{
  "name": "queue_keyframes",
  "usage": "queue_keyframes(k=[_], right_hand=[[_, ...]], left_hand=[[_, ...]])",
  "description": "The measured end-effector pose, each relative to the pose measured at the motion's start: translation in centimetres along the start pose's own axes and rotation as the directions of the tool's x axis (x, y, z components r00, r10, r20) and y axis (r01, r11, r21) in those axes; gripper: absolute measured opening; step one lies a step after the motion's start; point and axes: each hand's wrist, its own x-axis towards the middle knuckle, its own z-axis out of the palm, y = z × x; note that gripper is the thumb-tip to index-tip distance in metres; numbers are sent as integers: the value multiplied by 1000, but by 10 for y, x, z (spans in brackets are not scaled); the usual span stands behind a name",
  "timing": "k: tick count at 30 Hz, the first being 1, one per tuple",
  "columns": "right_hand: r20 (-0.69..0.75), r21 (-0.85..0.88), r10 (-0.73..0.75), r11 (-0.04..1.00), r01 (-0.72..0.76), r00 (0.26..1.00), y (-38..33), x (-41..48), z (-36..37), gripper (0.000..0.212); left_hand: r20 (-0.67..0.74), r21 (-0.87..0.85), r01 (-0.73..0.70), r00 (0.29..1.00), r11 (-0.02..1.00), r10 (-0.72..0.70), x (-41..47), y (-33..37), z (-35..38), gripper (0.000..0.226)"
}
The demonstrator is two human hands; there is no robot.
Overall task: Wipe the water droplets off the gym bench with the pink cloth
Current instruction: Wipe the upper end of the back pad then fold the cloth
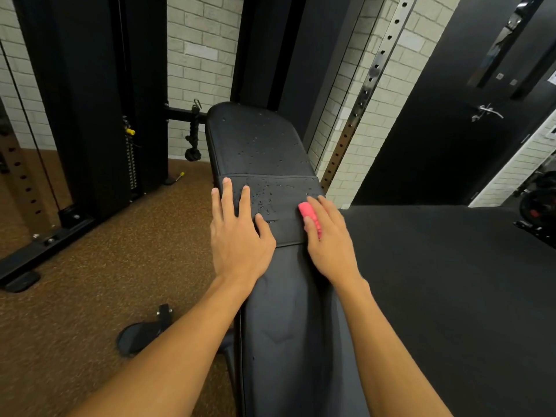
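Far to the left of the bench (288, 311) stands a black cable machine, its weight stack (131, 164) marked with a yellow pin. A knotted black rope (192, 136) hangs just left of the bench's far end, above the brown floor (90, 281).

Your left hand (237, 233) lies flat on the left side of the bench, about midway along it. Its fingers are straight and spread, and it holds nothing. Its fingertips rest on a stitched band (285, 230) that crosses the pad.

The bench is black, smooth and slightly glossy, and runs straight away from you to a rounded far end. Water droplets (264, 194) bead on the band, thickest between your two hands, and more are scattered thinly over the far section. The near section, between your forearms, looks dry.

Your right hand (328, 239) sits at the bench's right edge, its fingers curled round the pink cloth (310, 213) with the thumb across it. The cloth is bunched into a small wad that pokes out past your fingers onto the band.

Right of the bench rise a perforated upright (361, 97) against the brick wall and a black door (451, 115), with a black mat (451, 281) below.
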Motion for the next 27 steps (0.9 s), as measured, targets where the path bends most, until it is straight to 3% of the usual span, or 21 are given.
queue_keyframes(k=[4, 12, 17, 19, 23, 25, 27], right_hand=[[-1, 46, 148, 988, -148, 989, 2, 33, 0, 50], [-19, 7, 95, 995, -95, 995, 5, 6, -3, 48], [-35, 72, 221, 973, -218, 975, 6, 31, 0, 50], [-36, 71, 176, 982, -173, 984, -5, 37, 5, 49], [27, 7, -57, 998, 57, 998, -8, 10, 2, 48], [28, 1, -36, 999, 36, 999, 1, 3, -5, 48], [-4, 27, 90, 996, -90, 996, 6, 13, -6, 49]], left_hand=[[9, -2, 2, 1000, 1000, -2, -1, 1, 0, 63], [7, -9, 3, 1000, 1000, -2, -1, 2, 0, 63], [10, -2, 1, 1000, 1000, -1, -1, 2, 0, 63], [9, 1, 2, 1000, 1000, -3, 0, 1, 1, 63], [6, -8, 4, 1000, 1000, -4, -1, 1, 1, 63], [9, -10, 4, 1000, 1000, -4, -2, 2, 0, 63], [12, -4, 7, 1000, 1000, -7, -1, 2, 0, 63]])
